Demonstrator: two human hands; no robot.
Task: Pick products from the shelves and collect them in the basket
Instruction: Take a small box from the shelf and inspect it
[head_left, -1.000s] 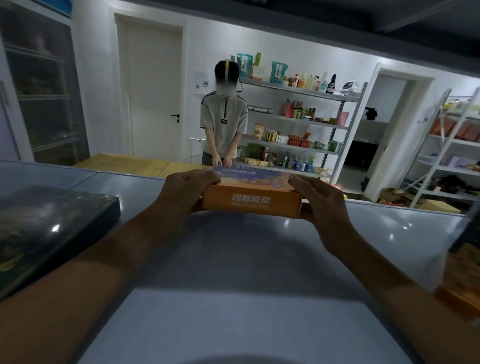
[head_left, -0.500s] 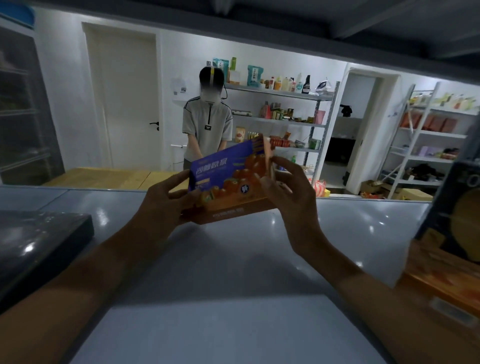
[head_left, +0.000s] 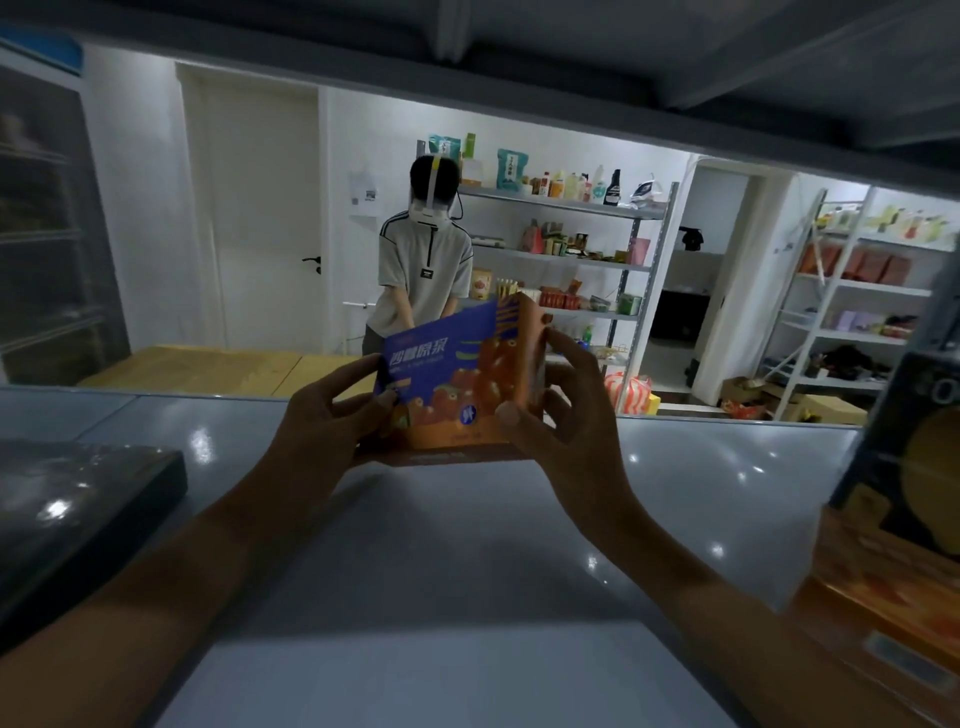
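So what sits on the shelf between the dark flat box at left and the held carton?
Nothing: in the head view the grey shelf is bare between the dark box and the carton.

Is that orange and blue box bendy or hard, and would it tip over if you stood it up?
Probably fairly stiff: the orange and blue box keeps straight edges while the left hand and right hand hold it tilted. It looks thin and flat, so on edge it may tip easily. Likely light; fingertips alone carry it.
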